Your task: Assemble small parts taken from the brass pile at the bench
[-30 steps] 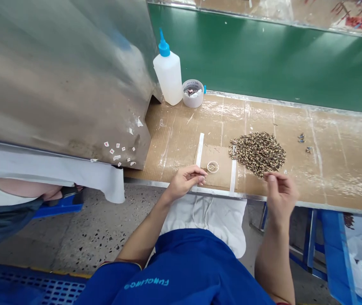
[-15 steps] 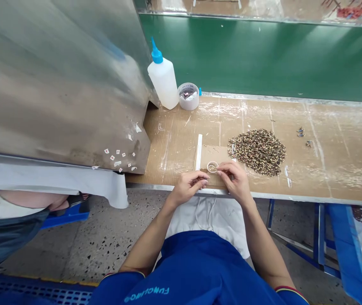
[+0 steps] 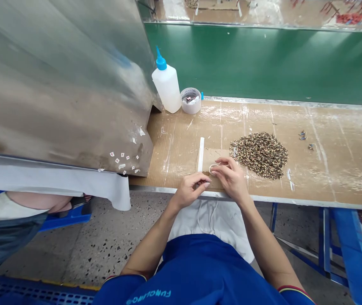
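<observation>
My left hand [image 3: 192, 189] rests at the front edge of the cardboard-covered bench [image 3: 327, 169], its fingers pinched together on something too small to make out. My right hand [image 3: 230, 176] sits just to its right, fingers curled over a small white ring [image 3: 211, 168] that lies on a cardboard pad between two white strips [image 3: 201, 148]. A heap of small brownish metal parts [image 3: 260, 153] lies right of the hands.
A white squeeze bottle with a blue nozzle [image 3: 167, 84] and a small round tub [image 3: 190, 100] stand at the back left. A large metal housing [image 3: 60, 84] fills the left. A green belt [image 3: 263, 63] runs behind. Another person's leg [image 3: 25, 203] is at lower left.
My right hand has come from the near edge of the parts heap leftward to the ring on the pad. My left hand has stayed at the bench edge.
</observation>
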A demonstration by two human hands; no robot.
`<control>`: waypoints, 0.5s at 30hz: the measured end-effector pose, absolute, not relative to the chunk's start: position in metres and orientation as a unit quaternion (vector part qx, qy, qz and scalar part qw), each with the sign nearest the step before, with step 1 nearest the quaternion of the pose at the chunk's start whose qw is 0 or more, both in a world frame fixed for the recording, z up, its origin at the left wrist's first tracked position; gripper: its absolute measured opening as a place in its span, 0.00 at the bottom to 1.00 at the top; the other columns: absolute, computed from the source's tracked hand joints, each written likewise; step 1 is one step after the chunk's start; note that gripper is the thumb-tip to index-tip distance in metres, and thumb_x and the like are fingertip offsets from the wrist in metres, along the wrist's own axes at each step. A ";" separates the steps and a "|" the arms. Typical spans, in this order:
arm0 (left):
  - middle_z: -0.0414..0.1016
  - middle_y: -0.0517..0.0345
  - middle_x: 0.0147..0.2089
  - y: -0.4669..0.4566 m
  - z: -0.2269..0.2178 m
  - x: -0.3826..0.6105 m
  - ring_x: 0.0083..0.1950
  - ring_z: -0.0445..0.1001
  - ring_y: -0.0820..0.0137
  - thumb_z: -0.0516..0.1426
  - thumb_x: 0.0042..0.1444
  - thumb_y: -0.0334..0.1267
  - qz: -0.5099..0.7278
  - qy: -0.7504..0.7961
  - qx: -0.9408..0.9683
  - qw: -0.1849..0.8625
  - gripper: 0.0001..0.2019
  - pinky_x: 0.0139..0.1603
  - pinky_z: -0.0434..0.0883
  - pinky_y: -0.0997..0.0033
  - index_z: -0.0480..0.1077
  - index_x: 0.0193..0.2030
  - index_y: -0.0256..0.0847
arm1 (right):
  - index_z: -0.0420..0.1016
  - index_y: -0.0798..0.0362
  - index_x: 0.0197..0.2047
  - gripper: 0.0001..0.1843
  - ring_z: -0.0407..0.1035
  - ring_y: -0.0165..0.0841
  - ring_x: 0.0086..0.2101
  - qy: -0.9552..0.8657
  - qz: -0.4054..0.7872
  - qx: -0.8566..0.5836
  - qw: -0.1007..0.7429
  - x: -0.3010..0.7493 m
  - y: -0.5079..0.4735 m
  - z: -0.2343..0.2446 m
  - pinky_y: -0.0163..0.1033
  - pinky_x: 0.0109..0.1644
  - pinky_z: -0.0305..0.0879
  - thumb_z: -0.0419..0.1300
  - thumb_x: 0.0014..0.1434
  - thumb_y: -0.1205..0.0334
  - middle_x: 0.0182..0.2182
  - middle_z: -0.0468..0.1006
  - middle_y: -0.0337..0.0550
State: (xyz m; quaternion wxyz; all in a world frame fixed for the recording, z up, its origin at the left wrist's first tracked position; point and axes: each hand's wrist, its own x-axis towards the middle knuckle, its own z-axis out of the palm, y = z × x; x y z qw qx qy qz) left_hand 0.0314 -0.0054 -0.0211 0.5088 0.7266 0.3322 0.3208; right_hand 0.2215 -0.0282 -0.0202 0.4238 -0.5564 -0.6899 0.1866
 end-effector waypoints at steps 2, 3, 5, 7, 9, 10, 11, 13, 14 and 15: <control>0.78 0.53 0.35 -0.005 -0.021 0.031 0.32 0.73 0.72 0.56 0.63 0.38 0.320 0.332 0.725 0.513 0.09 0.34 0.68 0.74 0.76 0.39 0.37 | 0.80 0.46 0.37 0.11 0.73 0.35 0.38 -0.695 0.167 -0.562 0.416 0.223 -0.027 -0.019 0.46 0.42 0.74 0.56 0.67 0.62 0.45 0.76 0.47; 0.79 0.53 0.36 -0.005 -0.021 0.031 0.32 0.73 0.72 0.56 0.63 0.38 0.318 0.332 0.724 0.515 0.09 0.34 0.69 0.74 0.77 0.40 0.37 | 0.80 0.46 0.37 0.11 0.73 0.36 0.38 -0.697 0.156 -0.565 0.414 0.225 -0.027 -0.018 0.46 0.42 0.74 0.56 0.68 0.62 0.45 0.76 0.48; 0.79 0.52 0.36 -0.005 -0.021 0.032 0.32 0.73 0.72 0.56 0.63 0.37 0.313 0.332 0.721 0.521 0.10 0.34 0.69 0.74 0.77 0.41 0.36 | 0.79 0.47 0.36 0.11 0.72 0.37 0.39 -0.700 0.142 -0.568 0.408 0.229 -0.027 -0.016 0.48 0.43 0.73 0.56 0.67 0.62 0.45 0.75 0.49; 0.79 0.52 0.37 -0.005 -0.020 0.031 0.32 0.73 0.73 0.56 0.63 0.37 0.308 0.332 0.718 0.528 0.10 0.33 0.69 0.75 0.77 0.41 0.36 | 0.78 0.47 0.35 0.10 0.72 0.38 0.39 -0.704 0.144 -0.570 0.399 0.233 -0.028 -0.013 0.49 0.44 0.73 0.57 0.67 0.61 0.45 0.75 0.49; 0.79 0.52 0.36 -0.005 -0.020 0.031 0.31 0.72 0.73 0.56 0.63 0.37 0.306 0.333 0.717 0.530 0.10 0.32 0.69 0.75 0.78 0.42 0.36 | 0.78 0.47 0.35 0.10 0.72 0.38 0.40 -0.709 0.162 -0.564 0.391 0.234 -0.029 -0.012 0.49 0.45 0.73 0.57 0.67 0.61 0.45 0.75 0.49; 0.79 0.52 0.36 -0.005 -0.020 0.031 0.31 0.72 0.73 0.56 0.62 0.37 0.308 0.333 0.718 0.528 0.10 0.32 0.69 0.75 0.78 0.42 0.36 | 0.77 0.47 0.35 0.09 0.73 0.39 0.41 -0.712 0.174 -0.557 0.391 0.234 -0.029 -0.011 0.49 0.45 0.73 0.57 0.67 0.62 0.45 0.75 0.49; 0.79 0.52 0.36 -0.005 -0.020 0.031 0.31 0.72 0.73 0.56 0.62 0.37 0.311 0.334 0.718 0.526 0.10 0.32 0.69 0.75 0.78 0.42 0.36 | 0.77 0.48 0.35 0.09 0.73 0.39 0.42 -0.713 0.187 -0.549 0.395 0.233 -0.030 -0.012 0.49 0.46 0.73 0.57 0.67 0.62 0.45 0.75 0.48; 0.79 0.52 0.36 -0.006 -0.020 0.031 0.31 0.72 0.72 0.56 0.63 0.37 0.319 0.336 0.719 0.518 0.10 0.33 0.69 0.74 0.77 0.41 0.36 | 0.77 0.48 0.35 0.09 0.73 0.39 0.43 -0.709 0.207 -0.535 0.409 0.230 -0.029 -0.014 0.49 0.47 0.73 0.57 0.66 0.63 0.44 0.76 0.47; 0.79 0.52 0.36 -0.006 -0.020 0.031 0.32 0.73 0.72 0.56 0.63 0.37 0.324 0.337 0.718 0.515 0.10 0.33 0.69 0.74 0.78 0.41 0.36 | 0.78 0.47 0.35 0.09 0.73 0.39 0.44 -0.704 0.211 -0.534 0.419 0.229 -0.028 -0.016 0.50 0.47 0.74 0.57 0.66 0.63 0.44 0.76 0.47; 0.79 0.52 0.36 -0.006 -0.020 0.031 0.32 0.73 0.72 0.56 0.63 0.38 0.328 0.337 0.718 0.513 0.10 0.33 0.69 0.73 0.78 0.41 0.36 | 0.78 0.47 0.36 0.09 0.73 0.39 0.43 -0.697 0.209 -0.536 0.429 0.228 -0.028 -0.018 0.50 0.47 0.74 0.57 0.67 0.63 0.44 0.76 0.46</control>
